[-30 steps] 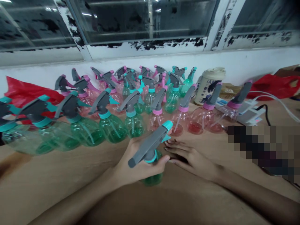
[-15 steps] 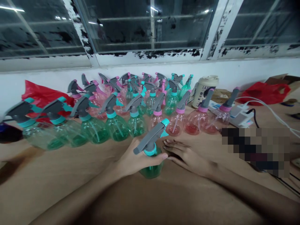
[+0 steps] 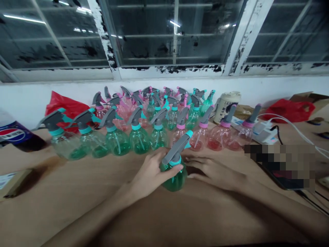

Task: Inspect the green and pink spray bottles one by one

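Observation:
My left hand [image 3: 151, 173] is wrapped round a green spray bottle [image 3: 176, 176] with a grey trigger head and teal collar, standing on the brown table [image 3: 77, 202]. My right hand [image 3: 214, 171] lies flat on the table just right of that bottle, fingers stretched out and holding nothing. Behind them stand several green spray bottles [image 3: 117, 139] in a row and several pink spray bottles [image 3: 218, 139], with more packed towards the wall.
A cola bottle [image 3: 15, 135] lies at the far left, with a cardboard box [image 3: 11, 180] below it. Red plastic bags [image 3: 289, 109] sit left and right by the wall. A cream tumbler [image 3: 226, 106], a power strip with cables [image 3: 266, 132] and a phone are on the right.
The view has tilted up and shifted left, bringing the cola bottle and box into sight. My left hand has set the green bottle more upright and slightly farther from me; my right hand stays flat.

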